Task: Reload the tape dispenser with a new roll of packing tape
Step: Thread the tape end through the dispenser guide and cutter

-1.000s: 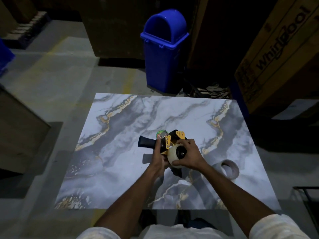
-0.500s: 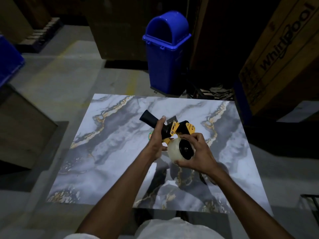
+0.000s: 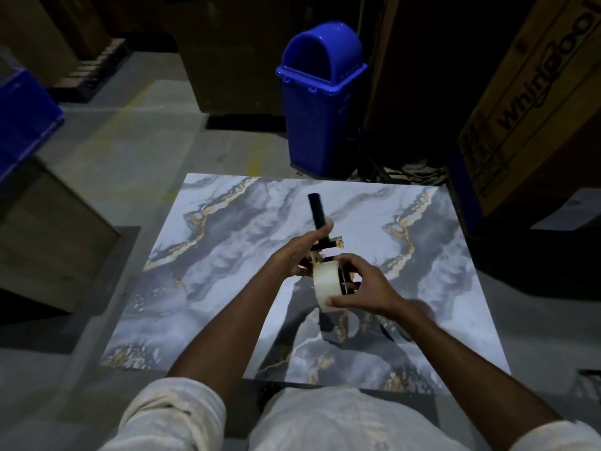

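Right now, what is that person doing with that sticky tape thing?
A person is putting a new tape roll on a tape dispenser. The left hand holds the dispenser above the marble table, handle pointing away. The right hand grips the roll against the dispenser.

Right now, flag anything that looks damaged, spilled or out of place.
Nothing stands out. Both hands hold the tape dispenser and its tape roll above the marble-patterned table; the blue bin stands upright behind.
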Demonstrator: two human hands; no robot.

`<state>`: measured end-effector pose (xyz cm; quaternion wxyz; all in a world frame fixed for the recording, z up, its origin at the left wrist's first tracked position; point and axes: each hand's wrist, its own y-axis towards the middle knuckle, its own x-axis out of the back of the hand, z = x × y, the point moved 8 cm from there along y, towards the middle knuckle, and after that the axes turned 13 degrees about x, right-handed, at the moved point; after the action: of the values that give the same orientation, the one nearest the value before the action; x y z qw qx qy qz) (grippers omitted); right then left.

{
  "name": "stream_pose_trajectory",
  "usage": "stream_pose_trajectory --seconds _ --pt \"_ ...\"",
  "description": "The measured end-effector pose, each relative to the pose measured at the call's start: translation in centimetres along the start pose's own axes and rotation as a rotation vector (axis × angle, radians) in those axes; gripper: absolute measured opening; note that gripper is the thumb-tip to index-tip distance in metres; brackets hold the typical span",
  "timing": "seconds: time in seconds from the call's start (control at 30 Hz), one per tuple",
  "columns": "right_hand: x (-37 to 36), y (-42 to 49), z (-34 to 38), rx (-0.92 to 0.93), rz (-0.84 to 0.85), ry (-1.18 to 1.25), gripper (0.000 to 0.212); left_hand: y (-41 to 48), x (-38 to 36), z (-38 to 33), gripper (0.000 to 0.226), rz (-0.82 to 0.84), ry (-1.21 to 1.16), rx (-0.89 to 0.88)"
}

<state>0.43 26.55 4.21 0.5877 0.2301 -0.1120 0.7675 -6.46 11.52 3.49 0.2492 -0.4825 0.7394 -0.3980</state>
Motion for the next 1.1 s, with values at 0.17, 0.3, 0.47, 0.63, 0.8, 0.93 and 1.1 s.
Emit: stream_pose_trajectory --seconds 0.17,0.3,0.47,0.63,0.8,0.93,1.1 --pt "-0.7 -0.1 -0.6 -0.059 -0.182 0.192 0.078 2.1 1.2 1.3 0.056 -0.115 -0.139 -0.135" --pt "-2.2 0.2 -1.0 -0.077 -0.208 0.235 0.082 3.2 2.2 2.6 0.049 -0.181 -0.209 -0.156" --pt "-3.1 0.6 -1.2 -0.083 -0.203 0.237 0.084 2.7 2.8 3.8 0.029 -0.200 -0.285 -0.138" --pt "-2.9 1.1 -1.4 -0.094 -0.217 0.285 0.082 0.8 2.9 5.8 0.030 -0.401 -0.357 -0.246" --pt "-2.6 0.7 -2.1 -0.121 -0.240 0.338 0.081 -1.3 1.1 7.1 0.034 -0.264 -0.182 -0.425" --pt "-2.1 0.9 -1.4 -0.092 -0.157 0.247 0.084 -1.0 1.2 6.3 0.022 -0.217 -0.111 -0.454" --pt "0.5 2.1 2.0 0.097 -0.128 -0.123 0.060 -1.0 0.8 6.5 0.033 -0.161 -0.133 -0.434"
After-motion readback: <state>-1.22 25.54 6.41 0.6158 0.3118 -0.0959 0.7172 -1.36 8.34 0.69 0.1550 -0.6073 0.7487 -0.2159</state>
